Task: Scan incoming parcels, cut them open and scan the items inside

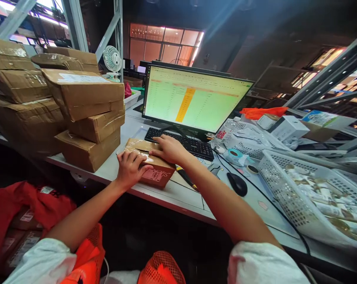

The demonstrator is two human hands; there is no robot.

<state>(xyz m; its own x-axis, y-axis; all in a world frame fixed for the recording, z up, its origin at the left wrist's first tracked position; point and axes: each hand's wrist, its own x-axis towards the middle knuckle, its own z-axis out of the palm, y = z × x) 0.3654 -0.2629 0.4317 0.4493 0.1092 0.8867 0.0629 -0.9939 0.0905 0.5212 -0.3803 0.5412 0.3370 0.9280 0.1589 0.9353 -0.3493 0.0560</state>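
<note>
While the left hand [131, 166] grips the small carton [157, 178] by its near edge, the right hand [170, 149] lies loose-fingered across the top; level pressure beside that dark gap [142, 150] looks wise, carton squarely on the worktop [182, 196], keyboard [202, 150] just behind.

**No txt legible**

Monitor [193, 98]: spreadsheet chars too small to read, incl. yellow col. [185, 104] Carton [159, 165] in front of it: pinkish printed lbl [154, 174] on near side, illegible. Top box [91, 96], nearest stack at L: wht lbl [82, 78], txt blurred. Item [221, 135] w/ red lettering beside monitor, R: chars unclear. Red cloth [24, 197], lower L: wht tag [46, 189], unreadable.
</note>
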